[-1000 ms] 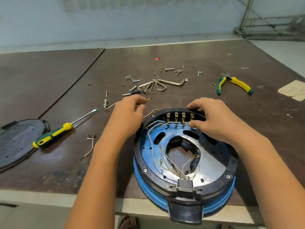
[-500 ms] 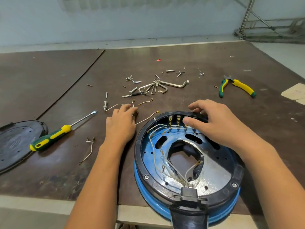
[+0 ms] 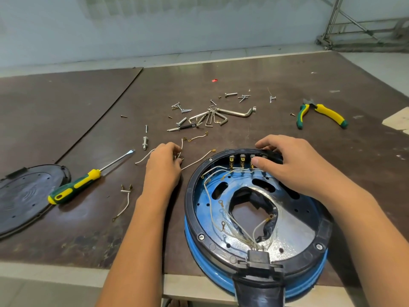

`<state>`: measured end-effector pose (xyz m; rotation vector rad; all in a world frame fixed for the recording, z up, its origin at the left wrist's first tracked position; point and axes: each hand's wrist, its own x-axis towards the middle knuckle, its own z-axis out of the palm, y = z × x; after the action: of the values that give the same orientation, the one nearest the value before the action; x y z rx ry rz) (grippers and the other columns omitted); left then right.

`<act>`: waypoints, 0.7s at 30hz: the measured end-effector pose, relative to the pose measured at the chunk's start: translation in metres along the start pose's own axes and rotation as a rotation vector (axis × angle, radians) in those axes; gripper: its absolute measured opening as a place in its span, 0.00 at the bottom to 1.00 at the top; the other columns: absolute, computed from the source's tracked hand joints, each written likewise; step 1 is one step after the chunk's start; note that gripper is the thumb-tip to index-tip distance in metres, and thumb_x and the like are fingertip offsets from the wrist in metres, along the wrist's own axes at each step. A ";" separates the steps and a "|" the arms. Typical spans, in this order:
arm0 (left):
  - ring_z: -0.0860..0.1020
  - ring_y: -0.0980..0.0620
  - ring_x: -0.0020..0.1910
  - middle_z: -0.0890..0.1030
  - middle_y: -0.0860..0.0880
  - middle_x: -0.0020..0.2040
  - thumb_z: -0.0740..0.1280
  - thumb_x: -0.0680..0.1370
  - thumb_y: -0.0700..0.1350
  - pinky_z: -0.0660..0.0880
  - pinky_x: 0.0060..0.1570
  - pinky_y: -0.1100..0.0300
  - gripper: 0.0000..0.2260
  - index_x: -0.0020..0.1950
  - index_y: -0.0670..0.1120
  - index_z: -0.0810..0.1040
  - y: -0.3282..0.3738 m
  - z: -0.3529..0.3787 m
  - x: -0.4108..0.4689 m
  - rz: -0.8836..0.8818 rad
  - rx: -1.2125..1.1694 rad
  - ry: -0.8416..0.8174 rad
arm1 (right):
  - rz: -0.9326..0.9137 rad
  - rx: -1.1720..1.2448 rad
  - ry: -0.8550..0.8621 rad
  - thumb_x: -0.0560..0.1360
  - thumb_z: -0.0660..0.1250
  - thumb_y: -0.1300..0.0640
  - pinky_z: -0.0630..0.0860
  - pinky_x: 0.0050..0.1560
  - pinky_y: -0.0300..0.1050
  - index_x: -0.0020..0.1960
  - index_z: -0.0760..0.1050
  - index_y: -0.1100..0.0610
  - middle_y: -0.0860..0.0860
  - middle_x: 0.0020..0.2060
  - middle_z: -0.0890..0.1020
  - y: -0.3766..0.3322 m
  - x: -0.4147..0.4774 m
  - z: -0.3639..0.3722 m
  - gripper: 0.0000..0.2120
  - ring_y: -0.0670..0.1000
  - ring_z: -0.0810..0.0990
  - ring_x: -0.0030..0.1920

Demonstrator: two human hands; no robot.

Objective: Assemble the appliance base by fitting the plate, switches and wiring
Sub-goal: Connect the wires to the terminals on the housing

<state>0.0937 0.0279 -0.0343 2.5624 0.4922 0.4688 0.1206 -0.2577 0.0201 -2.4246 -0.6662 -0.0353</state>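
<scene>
Brown worktop (image 3: 93, 220) spreads under us, with a pale wall behind. We judge the wiring step is in hand. Our left hand (image 3: 162, 166) curls over a loose wire (image 3: 182, 144) lying just beside the base (image 3: 190, 196); its fingertips seem drawn together to pinch the wire, though they are mostly hidden. Our right hand (image 3: 287, 167) hooks its fingers over the far rim of the base, with the thumb pressed in beside the brass switch terminals (image 3: 242, 161), steadying it.

Next, we reckon, the wire must be lifted and its end pushed onto a free terminal while the right hand holds the base firm.

The base sits at the near edge of the worktop and overhangs it slightly. It has a black ring over a blue body and a shiny plate (image 3: 294, 229) inside with a ragged central opening. Thin white wires (image 3: 212, 209) fan out from a black socket (image 3: 258, 258) on the near side.
</scene>
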 end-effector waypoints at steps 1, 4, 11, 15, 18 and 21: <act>0.79 0.45 0.56 0.81 0.46 0.55 0.70 0.76 0.38 0.75 0.59 0.48 0.11 0.57 0.46 0.81 -0.001 -0.001 0.000 -0.013 -0.004 0.015 | 0.000 -0.003 -0.002 0.76 0.69 0.43 0.69 0.51 0.41 0.64 0.77 0.49 0.47 0.54 0.79 0.000 0.000 0.000 0.18 0.46 0.76 0.53; 0.79 0.44 0.56 0.82 0.46 0.54 0.70 0.76 0.37 0.75 0.59 0.47 0.11 0.56 0.46 0.81 -0.004 -0.003 0.000 -0.056 0.005 0.043 | -0.001 -0.008 0.001 0.76 0.69 0.44 0.69 0.50 0.41 0.63 0.77 0.49 0.46 0.52 0.79 0.000 0.000 0.000 0.17 0.46 0.76 0.52; 0.79 0.45 0.53 0.80 0.47 0.53 0.71 0.76 0.38 0.75 0.57 0.47 0.11 0.56 0.47 0.79 -0.004 -0.003 -0.001 -0.068 -0.015 0.100 | -0.005 -0.012 -0.008 0.77 0.69 0.45 0.70 0.48 0.41 0.62 0.77 0.49 0.46 0.52 0.80 0.000 0.001 0.001 0.16 0.47 0.77 0.51; 0.79 0.44 0.51 0.78 0.47 0.53 0.73 0.73 0.37 0.76 0.56 0.46 0.15 0.58 0.47 0.77 -0.002 -0.004 -0.007 -0.060 -0.008 0.099 | -0.006 -0.018 -0.015 0.77 0.69 0.45 0.68 0.43 0.36 0.61 0.77 0.48 0.45 0.50 0.79 0.000 0.001 0.001 0.15 0.45 0.76 0.49; 0.78 0.43 0.51 0.78 0.46 0.53 0.69 0.73 0.31 0.76 0.55 0.45 0.18 0.59 0.47 0.78 -0.001 -0.005 -0.013 -0.046 0.001 0.097 | -0.002 -0.018 -0.016 0.77 0.69 0.45 0.68 0.42 0.32 0.60 0.77 0.48 0.45 0.50 0.79 0.001 0.002 0.000 0.14 0.44 0.76 0.48; 0.78 0.43 0.52 0.77 0.45 0.54 0.65 0.73 0.29 0.76 0.55 0.45 0.19 0.60 0.47 0.77 0.002 -0.009 -0.016 -0.032 -0.006 0.098 | 0.001 -0.016 -0.018 0.77 0.69 0.44 0.67 0.42 0.31 0.59 0.77 0.47 0.44 0.49 0.79 0.000 0.002 0.000 0.13 0.39 0.75 0.46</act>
<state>0.0764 0.0227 -0.0299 2.5308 0.5649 0.5861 0.1218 -0.2570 0.0210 -2.4433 -0.6756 -0.0191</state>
